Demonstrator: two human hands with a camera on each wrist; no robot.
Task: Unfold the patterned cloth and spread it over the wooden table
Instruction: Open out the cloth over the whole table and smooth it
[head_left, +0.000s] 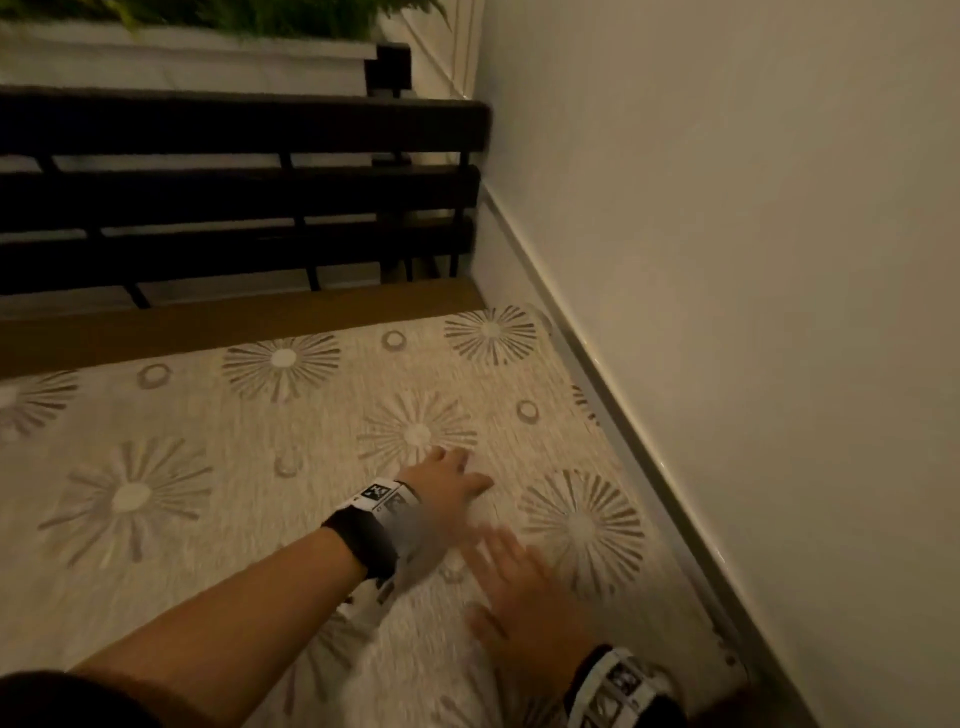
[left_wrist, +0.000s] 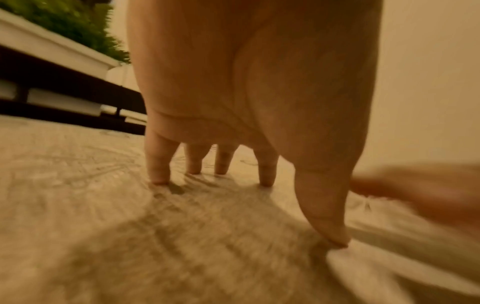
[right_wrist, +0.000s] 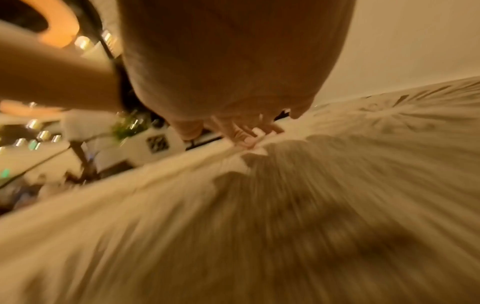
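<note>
Across the tabletop (head_left: 234, 317) I am seeing the patterned cloth (head_left: 218, 467) lying spread flat, its far edge leaving a bare wooden strip before the dark slatted bench (head_left: 234, 182) and its right edge running along the wall (head_left: 727, 260). I am keeping my left hand (head_left: 447, 480) wide, fingers (left_wrist: 158, 162) straight and tips pressing down on the cloth beside a starburst print. My right hand (head_left: 524, 587), blurred, is lying flat with fingers spread on the cloth just beside it, nearer the wall. Neither hand is gripping anything.
</note>
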